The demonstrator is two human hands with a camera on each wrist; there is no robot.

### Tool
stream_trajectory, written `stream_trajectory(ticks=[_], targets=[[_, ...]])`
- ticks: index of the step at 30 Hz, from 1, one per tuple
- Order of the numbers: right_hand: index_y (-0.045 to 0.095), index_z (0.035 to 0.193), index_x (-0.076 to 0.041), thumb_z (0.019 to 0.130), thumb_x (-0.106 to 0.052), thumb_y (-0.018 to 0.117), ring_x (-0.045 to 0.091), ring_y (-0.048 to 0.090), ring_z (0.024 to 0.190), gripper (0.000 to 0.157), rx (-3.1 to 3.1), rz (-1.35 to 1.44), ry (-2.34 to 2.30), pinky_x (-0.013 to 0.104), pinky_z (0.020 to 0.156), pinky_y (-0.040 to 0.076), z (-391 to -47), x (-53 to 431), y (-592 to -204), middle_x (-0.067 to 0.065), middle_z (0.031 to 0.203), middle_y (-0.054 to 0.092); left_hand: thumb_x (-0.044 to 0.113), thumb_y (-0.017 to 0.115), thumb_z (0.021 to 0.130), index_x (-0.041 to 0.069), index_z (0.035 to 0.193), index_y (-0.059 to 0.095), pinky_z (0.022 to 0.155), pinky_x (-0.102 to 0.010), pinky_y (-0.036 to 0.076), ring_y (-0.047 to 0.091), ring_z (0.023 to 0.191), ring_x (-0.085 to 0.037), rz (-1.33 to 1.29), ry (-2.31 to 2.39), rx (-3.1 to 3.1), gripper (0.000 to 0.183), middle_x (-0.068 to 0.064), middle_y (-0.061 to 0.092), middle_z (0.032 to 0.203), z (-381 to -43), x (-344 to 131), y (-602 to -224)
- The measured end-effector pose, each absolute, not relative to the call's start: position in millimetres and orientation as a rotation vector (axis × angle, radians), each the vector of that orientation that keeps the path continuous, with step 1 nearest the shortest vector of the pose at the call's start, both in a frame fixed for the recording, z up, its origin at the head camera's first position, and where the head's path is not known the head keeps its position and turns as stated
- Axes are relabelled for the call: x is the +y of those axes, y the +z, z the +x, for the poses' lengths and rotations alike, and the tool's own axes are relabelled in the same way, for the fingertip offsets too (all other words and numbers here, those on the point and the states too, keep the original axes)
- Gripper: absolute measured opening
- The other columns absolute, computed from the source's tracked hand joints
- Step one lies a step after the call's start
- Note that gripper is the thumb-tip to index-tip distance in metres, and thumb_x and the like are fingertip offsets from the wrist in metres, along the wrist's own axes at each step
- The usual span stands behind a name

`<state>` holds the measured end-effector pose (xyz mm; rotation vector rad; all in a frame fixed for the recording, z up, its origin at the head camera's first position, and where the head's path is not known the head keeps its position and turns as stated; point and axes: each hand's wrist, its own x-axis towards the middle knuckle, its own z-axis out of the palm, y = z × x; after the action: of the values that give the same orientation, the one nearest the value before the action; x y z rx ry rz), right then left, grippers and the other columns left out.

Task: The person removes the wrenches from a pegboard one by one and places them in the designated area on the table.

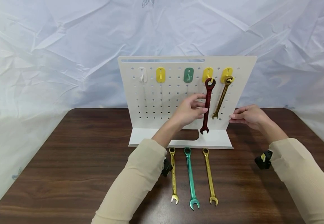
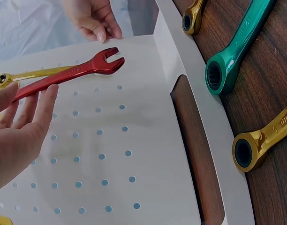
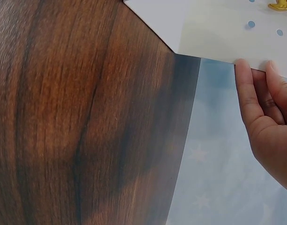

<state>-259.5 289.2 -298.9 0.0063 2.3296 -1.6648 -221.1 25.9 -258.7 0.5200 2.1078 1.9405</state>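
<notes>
My left hand (image 1: 190, 109) holds a red combination wrench (image 1: 207, 107) by its shank, thumb in front and fingers behind. The ring end of this wrench is at a yellow hook (image 1: 207, 74) on the white pegboard (image 1: 156, 102); whether it hangs there cannot be told. Its open jaw points down. In the left wrist view, the red wrench (image 2: 71, 72) lies between thumb and fingers. Beside it a gold wrench (image 1: 221, 99) hangs from the rightmost yellow hook (image 1: 226, 74). My right hand (image 1: 248, 115) pinches the board's right edge, with thumb and fingertips on it in the right wrist view.
On the dark wood table (image 1: 89, 161), in front of the board's base (image 1: 216, 140), lie a gold wrench (image 1: 174, 177), a green wrench (image 1: 191, 179) and another gold wrench (image 1: 210, 177). Further left on the board are white (image 1: 142, 75), yellow (image 1: 160, 75) and green (image 1: 188, 75) hooks.
</notes>
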Motion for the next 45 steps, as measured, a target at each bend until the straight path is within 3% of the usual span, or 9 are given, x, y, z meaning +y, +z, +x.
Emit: stream_trajectory(ticks=[4,15,22,45], targets=[[0.058,0.100,0.009,0.090,0.000,0.055,0.015,0.066,0.079,0.014,2.326,0.009,-1.668,0.037,0.084,0.053,-259.3,289.9,-298.8,0.001,0.082,0.063,-0.001,0.056,0.089,0.010,0.130,0.048,0.081,-0.030,0.054,0.061,0.092,-0.019,0.518,1.941,2.120,0.043,-0.013,0.058,0.107,-219.5,26.7,-257.6],[0.056,0.103,0.010,0.090,-0.001,0.056,0.014,0.066,0.079,0.018,2.315,0.012,-1.671,0.037,0.084,0.053,-260.1,289.6,-299.2,0.001,0.083,0.063,-0.003,0.056,0.088,0.008,0.128,0.049,0.070,-0.023,0.056,0.063,0.083,-0.019,0.515,1.952,2.158,0.042,-0.012,0.060,0.098,-216.7,28.0,-255.0],[0.061,0.096,0.004,0.089,-0.002,0.056,0.015,0.066,0.080,0.010,2.316,-0.002,-1.671,0.038,0.085,0.052,-259.2,290.5,-297.6,0.000,0.083,0.064,-0.003,0.056,0.088,0.008,0.127,0.050,0.066,-0.024,0.057,0.063,0.079,-0.020,0.529,1.953,2.173,0.042,-0.012,0.062,0.095,-216.3,29.3,-254.3],[0.063,0.093,0.003,0.089,-0.003,0.057,0.015,0.067,0.078,0.009,2.320,0.004,-1.674,0.034,0.079,0.055,-259.8,290.1,-298.4,0.002,0.080,0.065,-0.004,0.058,0.086,0.009,0.128,0.049,0.062,-0.030,0.058,0.063,0.073,-0.024,0.513,1.969,2.152,0.045,-0.013,0.061,0.091,-208.1,31.7,-244.8]])
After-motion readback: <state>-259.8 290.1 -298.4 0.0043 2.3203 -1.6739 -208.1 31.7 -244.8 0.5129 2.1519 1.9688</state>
